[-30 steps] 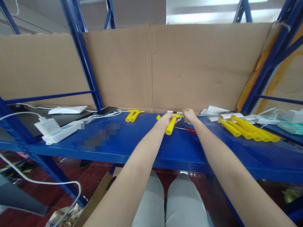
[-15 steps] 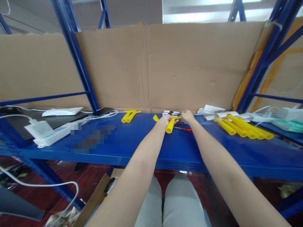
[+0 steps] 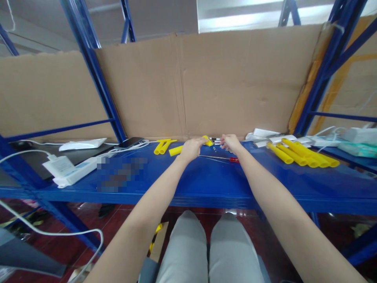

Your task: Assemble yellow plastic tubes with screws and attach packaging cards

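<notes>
My left hand [image 3: 191, 149] is closed around a yellow plastic tube [image 3: 176, 151], whose open end sticks out to the left. A yellow end piece [image 3: 208, 141] shows at the fingertips; whether it joins the tube is hidden. My right hand [image 3: 231, 143] has its fingers curled together at the back of the shelf; anything in them is too small to make out. Tiny loose pieces [image 3: 215, 148] lie just left of its fingertips. Below the hands lies a screwdriver [image 3: 234, 160] with a red handle, its shaft pointing left.
Two yellow T-shaped pieces [image 3: 161, 146] lie to the left on the blue shelf [image 3: 203, 184]. Several yellow tubes [image 3: 303, 154] are piled at right beside white packets [image 3: 263, 135]. A white power strip [image 3: 76, 171] and a phone [image 3: 131, 142] are at left. Cardboard [image 3: 235, 82] stands behind.
My left hand has moved left and turned the yellow tube from pointing toward me to pointing left. My right hand has come away from the yellow part, staying near the back.
</notes>
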Tool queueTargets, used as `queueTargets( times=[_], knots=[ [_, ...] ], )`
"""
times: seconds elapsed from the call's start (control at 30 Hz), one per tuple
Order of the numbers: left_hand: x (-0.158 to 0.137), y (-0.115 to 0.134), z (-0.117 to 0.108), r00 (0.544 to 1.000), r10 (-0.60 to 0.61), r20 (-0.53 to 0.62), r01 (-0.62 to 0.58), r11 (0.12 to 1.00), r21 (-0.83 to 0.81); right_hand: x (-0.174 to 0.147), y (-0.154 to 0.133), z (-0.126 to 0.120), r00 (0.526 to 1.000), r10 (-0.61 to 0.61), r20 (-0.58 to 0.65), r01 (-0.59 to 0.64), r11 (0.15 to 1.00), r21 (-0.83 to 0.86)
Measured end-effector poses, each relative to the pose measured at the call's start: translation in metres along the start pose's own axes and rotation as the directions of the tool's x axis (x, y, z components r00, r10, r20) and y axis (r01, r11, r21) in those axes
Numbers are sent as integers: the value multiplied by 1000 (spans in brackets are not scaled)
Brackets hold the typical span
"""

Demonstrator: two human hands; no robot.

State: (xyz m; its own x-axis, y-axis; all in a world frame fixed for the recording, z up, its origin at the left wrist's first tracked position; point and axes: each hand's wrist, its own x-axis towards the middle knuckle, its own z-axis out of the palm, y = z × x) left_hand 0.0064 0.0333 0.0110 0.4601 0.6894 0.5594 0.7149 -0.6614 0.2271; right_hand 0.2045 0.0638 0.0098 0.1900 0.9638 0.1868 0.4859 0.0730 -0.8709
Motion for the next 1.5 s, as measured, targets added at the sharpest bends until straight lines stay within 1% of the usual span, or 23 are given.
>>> queueTargets(
  times=[0.1,0.17,0.3,0.37,0.47,0.57,0.67,0.8,0.93,1.1,1.2,1.3,1.4,1.5],
  knots=[
    [-13,-7,8,1000,10,19,-12,993,116,-10,-4,2,989,-12,150,15,1000,-20],
    [-14,-7,12,999,16,35,-23,978,206,-15,-6,4,975,-32,218,42,998,-43],
    [-13,-3,16,996,52,69,-73,934,351,-23,-11,7,950,-90,298,113,992,-60],
    [-13,-1,16,994,78,81,-103,920,379,-26,-13,9,939,-108,326,140,987,-76],
    [-15,2,16,989,103,105,-137,907,398,-28,-15,13,935,-85,344,128,986,-103],
    [-16,3,15,988,97,119,-138,900,414,-29,-15,15,940,-66,336,94,993,-67],
    [-16,4,14,988,81,128,-128,897,423,-29,-16,16,939,-76,335,85,996,-11],
    [-16,4,13,991,62,121,-108,900,422,-29,-17,18,937,-59,345,59,998,10],
    [-16,2,15,992,51,114,-91,917,388,-28,-17,18,939,-38,343,12,997,77],
    [-15,-5,20,992,86,91,-111,941,319,-28,-18,16,934,-46,354,-18,984,175],
    [-14,-8,22,990,90,108,-119,948,297,-28,-16,15,939,-67,336,7,984,176],
    [-13,-9,23,990,79,120,-111,952,285,-27,-15,15,953,-96,286,57,988,142],
    [-14,-6,21,991,60,122,-93,952,291,-25,-16,13,967,-140,212,126,989,80],
    [-16,-1,17,992,33,122,-69,949,307,-19,-15,5,980,-170,103,171,985,3]
  ],
)
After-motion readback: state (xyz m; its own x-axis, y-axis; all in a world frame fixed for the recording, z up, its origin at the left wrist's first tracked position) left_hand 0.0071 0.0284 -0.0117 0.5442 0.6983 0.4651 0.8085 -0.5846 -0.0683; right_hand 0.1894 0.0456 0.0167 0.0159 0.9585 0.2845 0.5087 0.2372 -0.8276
